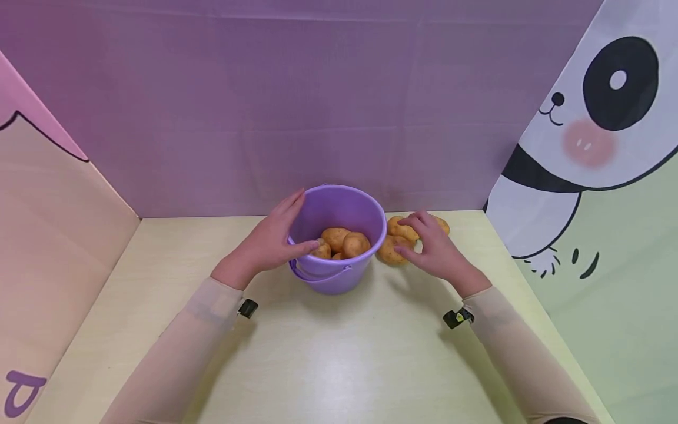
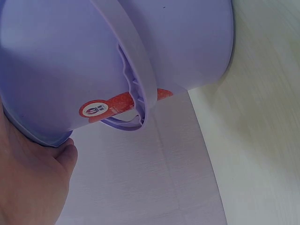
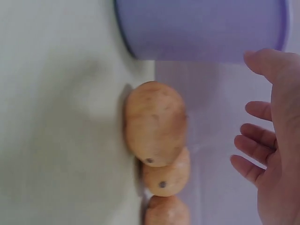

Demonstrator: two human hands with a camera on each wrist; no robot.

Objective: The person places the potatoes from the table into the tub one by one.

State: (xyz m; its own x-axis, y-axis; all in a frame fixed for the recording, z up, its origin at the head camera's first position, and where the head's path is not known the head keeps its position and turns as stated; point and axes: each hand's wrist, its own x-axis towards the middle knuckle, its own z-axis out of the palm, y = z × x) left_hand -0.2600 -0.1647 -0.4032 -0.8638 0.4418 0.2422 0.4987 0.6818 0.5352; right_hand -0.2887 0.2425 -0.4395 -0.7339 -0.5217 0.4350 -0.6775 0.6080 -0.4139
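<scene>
A purple bucket [image 1: 339, 282] stands upright with several potatoes [image 1: 356, 244] inside it. My left hand [image 1: 270, 241] holds the bucket by its left rim, thumb across the front edge and fingers along the outside; the left wrist view shows that hand [image 2: 35, 176] right at the rim. To the right of the bucket, three loose potatoes [image 3: 156, 123] lie in a row running away from it. Above these, my right hand [image 1: 431, 247] hovers with fingers spread and loosely bent; in the right wrist view nothing is between its fingers [image 3: 255, 149].
The bucket's handle [image 1: 323, 280] hangs down at the front, and a red label [image 2: 112, 107] shows on its side. Close behind stands a purple backdrop [image 1: 318, 106]. Printed panels, one with a panda [image 1: 588, 147], border the pale tabletop [image 1: 328, 359].
</scene>
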